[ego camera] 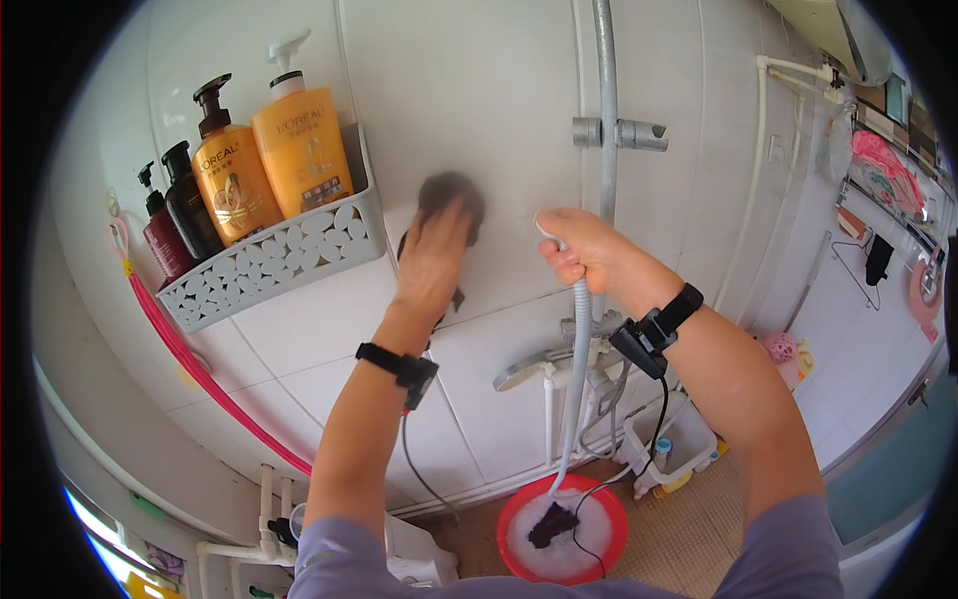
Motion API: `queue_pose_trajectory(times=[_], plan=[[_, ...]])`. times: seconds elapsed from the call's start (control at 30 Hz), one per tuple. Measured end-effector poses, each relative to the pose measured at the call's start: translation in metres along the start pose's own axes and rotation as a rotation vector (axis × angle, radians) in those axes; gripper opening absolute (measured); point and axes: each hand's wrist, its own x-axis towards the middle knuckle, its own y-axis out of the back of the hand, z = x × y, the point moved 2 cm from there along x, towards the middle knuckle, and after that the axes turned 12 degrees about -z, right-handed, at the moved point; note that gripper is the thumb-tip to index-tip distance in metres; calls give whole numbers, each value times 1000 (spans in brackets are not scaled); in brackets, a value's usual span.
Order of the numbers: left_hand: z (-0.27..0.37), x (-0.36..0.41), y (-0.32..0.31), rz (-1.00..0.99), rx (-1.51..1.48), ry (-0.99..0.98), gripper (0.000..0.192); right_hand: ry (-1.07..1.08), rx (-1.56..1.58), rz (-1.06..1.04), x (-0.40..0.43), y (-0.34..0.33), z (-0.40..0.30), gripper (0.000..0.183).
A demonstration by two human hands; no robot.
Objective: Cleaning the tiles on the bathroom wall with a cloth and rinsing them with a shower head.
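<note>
My left hand (pixel 432 262) presses a dark wet cloth (pixel 451 191) flat against the white wall tiles (pixel 479 75), just right of the wall basket. The fingers lie over the cloth, and part of it hangs below the hand. My right hand (pixel 575 251) is closed around the upper end of a grey ribbed hose (pixel 581 322), beside the metal shower rail (pixel 608 67). Below, the hose runs down to a red basin (pixel 615 517) of foamy water, where another dark cloth (pixel 554 525) lies in the suds.
A grey basket (pixel 277 269) with several pump bottles is fixed at the left. A shower head (pixel 524 368) and mixer sit low on the wall. A pink hose (pixel 202 374) hangs at left. A white bin (pixel 666 438) stands beside the basin. Wrist-device cables dangle below both arms.
</note>
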Motion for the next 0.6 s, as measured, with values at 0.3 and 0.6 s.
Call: queue_pose_trajectory(times=[0.3,0.6], plan=[[-5,82,12,164,-46,100,35,5,22,-27,-9,-1,-11,15],[27,1,-24,-8,-32,46,45,8,10,-7,-4,10,-5,15]])
